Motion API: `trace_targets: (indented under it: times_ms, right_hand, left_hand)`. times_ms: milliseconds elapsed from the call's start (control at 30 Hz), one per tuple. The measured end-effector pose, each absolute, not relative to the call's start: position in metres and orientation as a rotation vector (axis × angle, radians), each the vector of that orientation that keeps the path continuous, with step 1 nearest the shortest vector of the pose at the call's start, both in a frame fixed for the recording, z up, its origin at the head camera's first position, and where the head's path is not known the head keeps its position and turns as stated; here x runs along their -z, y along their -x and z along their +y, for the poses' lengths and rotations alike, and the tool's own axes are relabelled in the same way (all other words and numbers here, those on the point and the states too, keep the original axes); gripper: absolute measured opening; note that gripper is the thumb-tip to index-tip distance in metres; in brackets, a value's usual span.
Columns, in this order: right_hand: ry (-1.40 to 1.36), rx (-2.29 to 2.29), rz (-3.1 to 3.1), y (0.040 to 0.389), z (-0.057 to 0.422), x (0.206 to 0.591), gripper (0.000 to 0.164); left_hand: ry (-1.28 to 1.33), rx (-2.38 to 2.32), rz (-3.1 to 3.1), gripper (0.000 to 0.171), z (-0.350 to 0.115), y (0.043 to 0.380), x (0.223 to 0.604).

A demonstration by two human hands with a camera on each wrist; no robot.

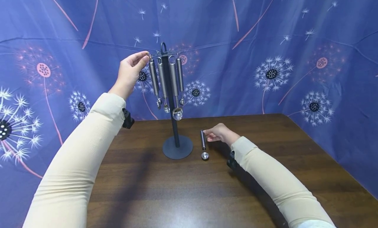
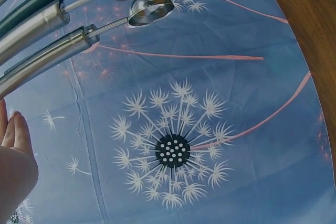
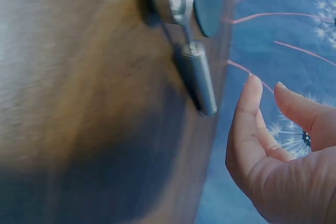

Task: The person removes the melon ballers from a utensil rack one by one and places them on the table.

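On the left, my left hand (image 1: pixel 130 70) is raised to the top of a black stand (image 1: pixel 174 123), its thumb and fingertips pinching the hanging end of the leftmost steel scoop (image 1: pixel 154 77). In the left wrist view, part of the left hand (image 2: pixel 18 156) shows by the handle end; the fingertips' exact hold is cut off. A small steel scoop (image 1: pixel 203 146) lies on the table right of the stand's base. Beside its handle end is my right hand (image 1: pixel 220 134). The right wrist view shows that hand (image 3: pixel 278 156) with thumb and fingers apart, the scoop (image 3: pixel 202 80) outside them.
Several more steel utensils (image 1: pixel 174 78) hang from the stand around its pole. The round base (image 1: pixel 178 152) stands on a brown wooden table (image 1: pixel 189 195). Behind the table hangs a blue cloth (image 1: pixel 230 70) with a dandelion print.
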State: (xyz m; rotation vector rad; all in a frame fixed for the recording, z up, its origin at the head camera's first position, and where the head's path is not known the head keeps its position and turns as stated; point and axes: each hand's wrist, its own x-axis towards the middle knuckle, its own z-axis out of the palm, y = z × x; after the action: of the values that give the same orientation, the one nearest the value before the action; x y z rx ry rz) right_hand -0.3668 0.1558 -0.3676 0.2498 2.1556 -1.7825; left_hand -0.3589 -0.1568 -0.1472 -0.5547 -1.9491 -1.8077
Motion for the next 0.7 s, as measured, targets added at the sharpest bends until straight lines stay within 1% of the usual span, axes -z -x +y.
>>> trace_targets:
  times_ms: [133, 233, 300, 367, 500, 700]
  right_hand:
    - [-0.218, 1.867, 2.124, 0.372, 0.152, 0.360, 0.021]
    - [-0.166, 1.909, 2.114, 0.374, 0.150, 0.354, 0.020]
    - [-0.130, 1.931, 2.103, 0.375, 0.149, 0.351, 0.022]
    - [-0.091, 1.947, 2.088, 0.376, 0.148, 0.347, 0.030]
    - [-0.033, 1.990, 2.060, 0.377, 0.147, 0.338, 0.038]
    - [0.025, 2.059, 2.043, 0.378, 0.145, 0.320, 0.036]
  left_hand:
    - [0.597, 1.869, -1.942, 0.044, -0.159, 0.360, 0.148]
    - [0.634, 1.944, -1.932, 0.046, -0.161, 0.360, 0.149]
    - [0.657, 1.996, -1.919, 0.047, -0.162, 0.361, 0.149]
    - [0.668, 2.043, -1.898, 0.047, -0.163, 0.362, 0.150]
    - [0.673, 2.068, -1.881, 0.046, -0.163, 0.363, 0.152]
    - [0.650, 2.051, -1.863, 0.046, -0.160, 0.362, 0.150]
